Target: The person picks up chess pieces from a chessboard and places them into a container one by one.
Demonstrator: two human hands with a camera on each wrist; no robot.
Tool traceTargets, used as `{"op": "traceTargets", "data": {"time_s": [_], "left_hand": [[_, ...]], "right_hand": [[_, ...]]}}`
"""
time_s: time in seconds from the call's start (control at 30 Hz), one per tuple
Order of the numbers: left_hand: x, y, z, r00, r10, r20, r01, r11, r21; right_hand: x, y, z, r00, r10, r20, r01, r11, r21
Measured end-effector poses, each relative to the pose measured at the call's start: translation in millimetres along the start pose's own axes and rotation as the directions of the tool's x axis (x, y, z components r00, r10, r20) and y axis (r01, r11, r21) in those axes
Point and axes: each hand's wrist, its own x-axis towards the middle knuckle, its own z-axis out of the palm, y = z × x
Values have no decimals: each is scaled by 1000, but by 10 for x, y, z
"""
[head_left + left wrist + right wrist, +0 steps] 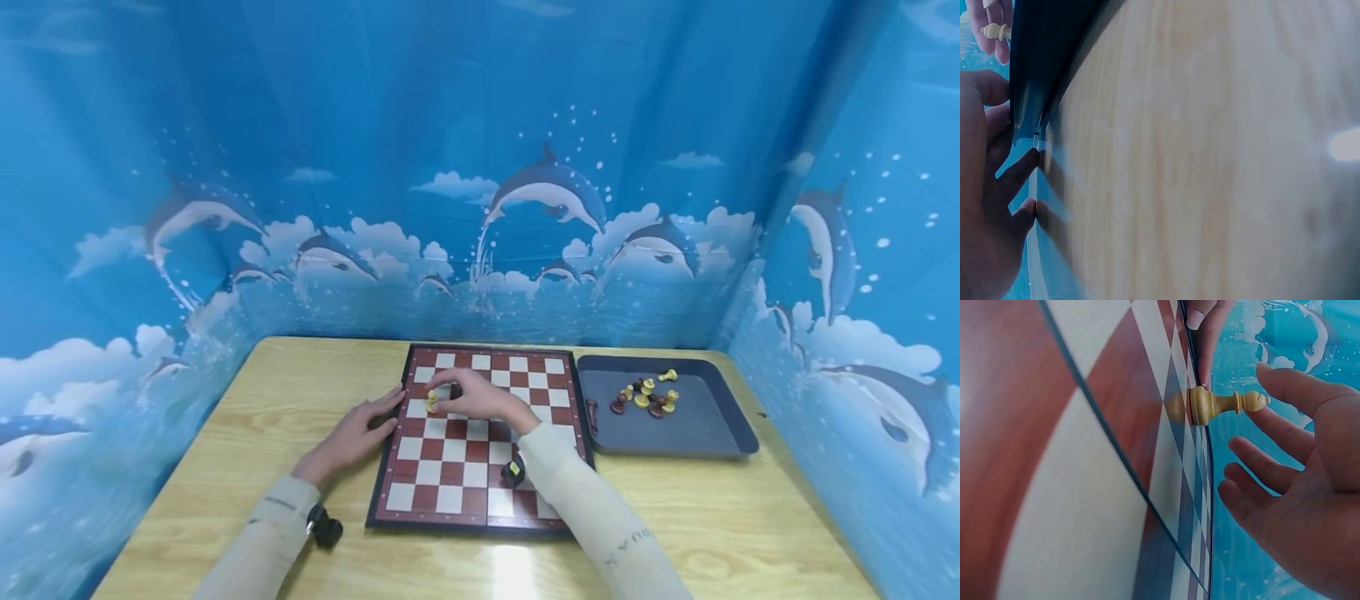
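Observation:
A yellow chess bishop stands upright on the left part of a red-and-white chessboard. My right hand hovers over the board, thumb and index finger spread around the bishop's head. In the right wrist view the thumb sits slightly off the head, while the index fingertip lies against or just behind it; contact is unclear. The other fingers of that hand hang loosely bent. My left hand rests at the board's left edge, its fingers touching the dark rim and the table.
Right of the board stands a grey tray with several yellow and dark red chess pieces lying in it. The wooden table is enclosed by a blue dolphin-print curtain. Dark wrist cameras sit on both wrists.

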Motion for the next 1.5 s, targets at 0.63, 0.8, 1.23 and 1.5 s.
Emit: {"op": "traceTargets", "data": {"time_s": [0.63, 0.8, 1.23, 1.5], "left_hand": [[15, 20, 1, 1000, 26, 2, -26, 1000, -12], [1, 15, 0, 1000, 9, 7, -9, 1000, -4], [-10, 9, -6, 1000, -3, 14, 3, 1000, 8], [-8, -20, 1, 1000, 10, 6, -10, 1000, -9]], "right_hand": [[73, -16, 10, 997, -7, -72, -4, 987, -158], [107, -39, 11, 998, -19, -63, 9, 987, -160], [68, -97, -82, 993, -44, -110, 38, 998, -57], [-95, -81, -90, 989, -48, -143, 42, 998, -42]]}}
